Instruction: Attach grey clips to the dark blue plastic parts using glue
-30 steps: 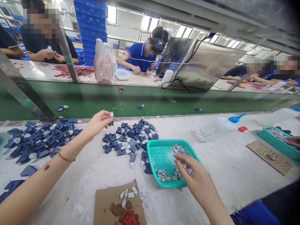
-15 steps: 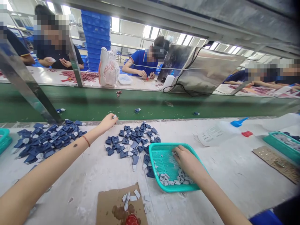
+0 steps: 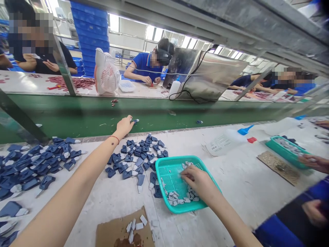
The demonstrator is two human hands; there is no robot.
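L hand (image 3: 124, 126) over green belt (image 3: 159, 113), by navy/white plastic pc (image 3: 136, 121); R hand (image 3: 197, 178) in teal plastic basket (image 3: 160, 187), white worktop (image 3: 84, 206); grips unclear. Co-workers opp.

White table, blue parts atop

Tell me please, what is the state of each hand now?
Left hand: at a blue-white piece; grip unclear.
Right hand: fingers bent over the teal basket; hold unclear.

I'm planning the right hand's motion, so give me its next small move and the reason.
Probably the right hand should pinch one small grey block from the teal plastic basket: its fingers are over the basket, near loose blocks.
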